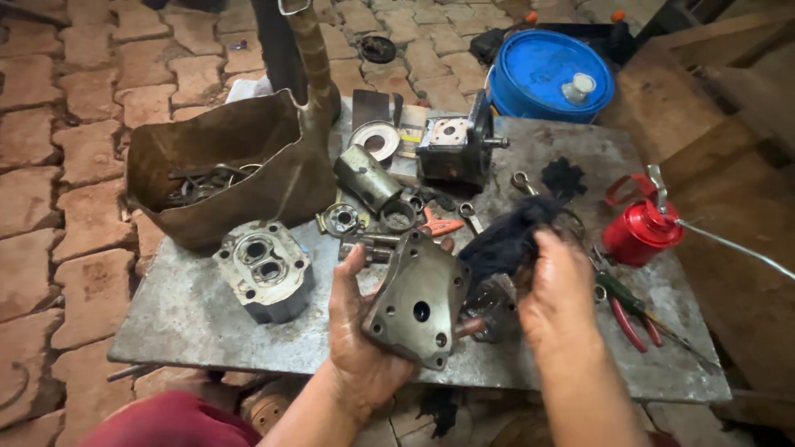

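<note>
While you wipe, the cover plate [418,302] can slip.
Your left hand [358,331] cradles it over the worktop [190,310] edge; your right hand [556,290] pinches the dark rag [507,240], leaving no second grip.

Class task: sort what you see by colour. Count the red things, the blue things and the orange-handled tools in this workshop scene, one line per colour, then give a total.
Red: 2, the oil can and the red-handled pliers
Blue: 1, the drum
Orange: 1, the orange-handled tool
Total: 4
</note>
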